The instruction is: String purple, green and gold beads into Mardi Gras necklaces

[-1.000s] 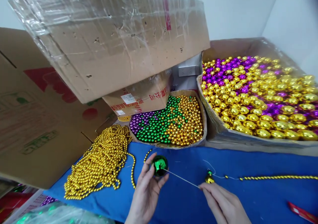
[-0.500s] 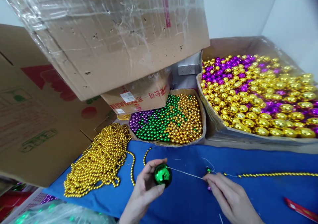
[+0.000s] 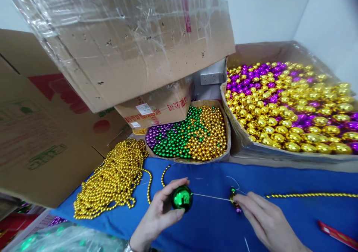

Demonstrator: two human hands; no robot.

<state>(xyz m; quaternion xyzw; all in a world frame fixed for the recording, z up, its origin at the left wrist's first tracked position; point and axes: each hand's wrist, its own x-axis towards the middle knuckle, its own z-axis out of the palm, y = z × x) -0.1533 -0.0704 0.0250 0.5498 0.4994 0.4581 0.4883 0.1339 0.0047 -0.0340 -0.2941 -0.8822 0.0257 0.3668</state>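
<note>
I note left hand grip clamped on green ball; right hand grip pinches wire and small beads over blue tabletop.

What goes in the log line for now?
left hand: holds green ball | right hand: pinches needle | cloth: blue
</note>
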